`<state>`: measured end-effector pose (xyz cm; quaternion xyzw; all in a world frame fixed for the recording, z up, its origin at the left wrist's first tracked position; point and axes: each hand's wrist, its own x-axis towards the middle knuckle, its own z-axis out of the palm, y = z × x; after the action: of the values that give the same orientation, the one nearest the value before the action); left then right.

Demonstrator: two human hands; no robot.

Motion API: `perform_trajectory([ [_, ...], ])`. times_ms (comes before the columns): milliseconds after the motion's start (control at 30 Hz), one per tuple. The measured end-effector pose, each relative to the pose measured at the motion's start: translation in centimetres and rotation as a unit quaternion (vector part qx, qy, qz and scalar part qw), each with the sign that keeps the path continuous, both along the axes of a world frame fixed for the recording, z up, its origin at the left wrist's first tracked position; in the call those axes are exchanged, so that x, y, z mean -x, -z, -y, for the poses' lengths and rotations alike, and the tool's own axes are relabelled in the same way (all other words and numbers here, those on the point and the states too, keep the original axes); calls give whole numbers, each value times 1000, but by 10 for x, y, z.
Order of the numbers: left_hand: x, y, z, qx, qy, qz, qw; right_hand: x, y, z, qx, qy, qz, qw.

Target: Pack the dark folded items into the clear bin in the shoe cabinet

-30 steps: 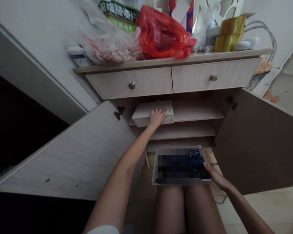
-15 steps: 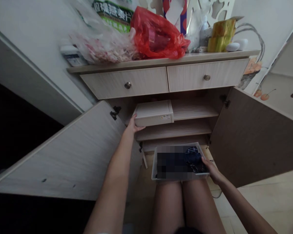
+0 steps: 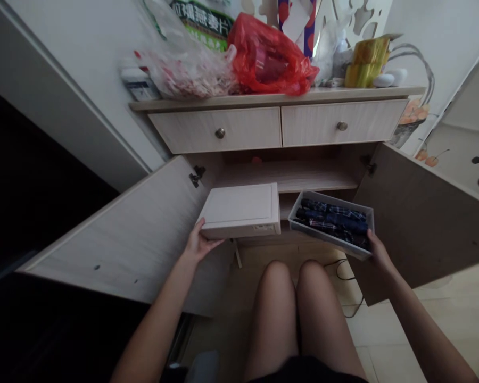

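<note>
A white box (image 3: 239,205) is just in front of the upper shelf (image 3: 315,173), its near left corner gripped by the left hand (image 3: 200,242). Right of the box, a clear tray (image 3: 327,240) of dark folded umbrellas (image 3: 335,219) has its right end clasped by the right hand (image 3: 379,254). Open cabinet doors (image 3: 143,239) flank both.

The cabinet top (image 3: 327,96) carries a red bag (image 3: 269,61), white bottle (image 3: 140,86) and yellow tape (image 3: 361,75).
</note>
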<state>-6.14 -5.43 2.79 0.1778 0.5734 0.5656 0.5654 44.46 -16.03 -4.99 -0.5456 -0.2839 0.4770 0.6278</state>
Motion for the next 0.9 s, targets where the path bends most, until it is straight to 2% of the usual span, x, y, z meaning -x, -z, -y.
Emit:
perform_trajectory([
  [167, -11, 6, 24, -12, 8, 2, 1000, 14, -3, -19, -30, 25, 17, 999],
  [400, -9, 7, 32, -24, -6, -6, 1000, 26, -10, -18, -42, 11, 19, 999],
  [667, -10, 20, 37, -13, 3, 16, 1000, 20, -12, -18, -23, -61, -13, 998],
  [900, -11, 21, 36, 3, 16, 13, 1000, 7, -12, -34, -15, -117, -3, 993],
])
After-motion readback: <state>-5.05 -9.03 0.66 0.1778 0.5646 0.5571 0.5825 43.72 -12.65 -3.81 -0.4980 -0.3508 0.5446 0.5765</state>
